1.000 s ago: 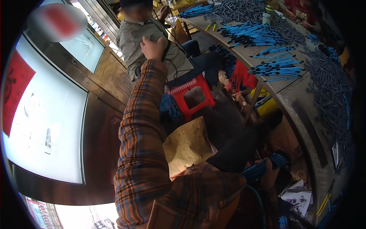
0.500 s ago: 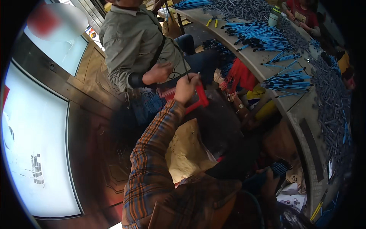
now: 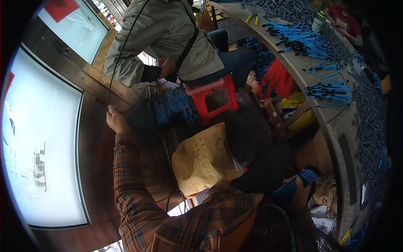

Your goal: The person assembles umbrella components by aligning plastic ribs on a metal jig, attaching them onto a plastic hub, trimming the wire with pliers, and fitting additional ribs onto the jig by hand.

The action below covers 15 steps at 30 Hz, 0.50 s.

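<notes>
Pinching a dark cord (image 3: 110,86) between thumb and fingertips with the left hand (image 3: 118,120), well apart from the right hand (image 3: 300,194). Wrapped around 1 bundle of thin blue rods (image 3: 310,176) with the right hand, low on the right, with thumb across the top; cannot tell how the hidden fingers press. Rising from the left fingertips in the cord's case, up past the sleeve of a co-worker (image 3: 168,46) to the upper edge of view.

Behind the left hand, in orange-and-brown plaid, a sleeve (image 3: 126,164). Between the 2 forearms, a creased tan sack (image 3: 201,159). Beyond the sack, a red stool (image 3: 231,90) under the seated co-worker, with more blue rods (image 3: 174,107) just beside on the left. To the right of the stool, red cloth (image 3: 282,79) and a yellow bag (image 3: 303,121), near the edge of a grey table (image 3: 338,126). On the table, a fanned cluster of rods (image 3: 331,91), a larger rod pile (image 3: 300,40), a heap of dark grey pieces (image 3: 369,126), yellow-handled pliers (image 3: 256,19) and a bottle (image 3: 317,24). Past the bottle, 1 person in dark red (image 3: 344,19). Far left, a bright frosted panel (image 3: 46,126).
</notes>
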### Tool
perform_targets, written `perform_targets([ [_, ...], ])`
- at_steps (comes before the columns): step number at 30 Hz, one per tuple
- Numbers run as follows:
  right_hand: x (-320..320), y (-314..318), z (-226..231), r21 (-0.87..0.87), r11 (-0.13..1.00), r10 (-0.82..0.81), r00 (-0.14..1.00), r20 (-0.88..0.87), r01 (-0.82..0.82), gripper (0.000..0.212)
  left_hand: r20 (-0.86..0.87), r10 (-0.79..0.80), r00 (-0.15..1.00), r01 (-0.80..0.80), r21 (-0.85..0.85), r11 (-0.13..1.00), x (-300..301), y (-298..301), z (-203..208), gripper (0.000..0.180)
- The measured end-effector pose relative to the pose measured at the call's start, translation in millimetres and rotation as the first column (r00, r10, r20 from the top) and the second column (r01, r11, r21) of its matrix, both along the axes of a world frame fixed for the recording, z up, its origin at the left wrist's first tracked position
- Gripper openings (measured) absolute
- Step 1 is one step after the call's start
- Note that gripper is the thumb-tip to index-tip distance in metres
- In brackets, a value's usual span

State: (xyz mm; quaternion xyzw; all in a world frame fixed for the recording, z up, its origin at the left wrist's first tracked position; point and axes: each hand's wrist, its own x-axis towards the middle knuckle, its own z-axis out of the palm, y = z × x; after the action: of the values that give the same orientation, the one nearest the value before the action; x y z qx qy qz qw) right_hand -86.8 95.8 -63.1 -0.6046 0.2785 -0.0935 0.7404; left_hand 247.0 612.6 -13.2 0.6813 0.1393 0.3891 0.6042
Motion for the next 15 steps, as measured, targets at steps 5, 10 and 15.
perform_targets([
  [5,-3,1,-3,-0.030,0.999,-0.011,0.999,0.033,0.012,0.031,-0.137,-0.127,0.982,0.064,-0.392,0.918,12,71,47,0.035],
  [10,-1,2,-4,-0.040,0.999,0.013,0.999,0.029,-0.012,0.029,-0.004,0.312,0.950,-0.291,-0.376,0.880,46,91,114,0.038],
  [15,1,4,6,-0.066,0.998,-0.009,1.000,-0.002,0.009,0.033,-0.110,0.598,0.794,-0.396,0.653,0.646,78,91,117,0.032],
])
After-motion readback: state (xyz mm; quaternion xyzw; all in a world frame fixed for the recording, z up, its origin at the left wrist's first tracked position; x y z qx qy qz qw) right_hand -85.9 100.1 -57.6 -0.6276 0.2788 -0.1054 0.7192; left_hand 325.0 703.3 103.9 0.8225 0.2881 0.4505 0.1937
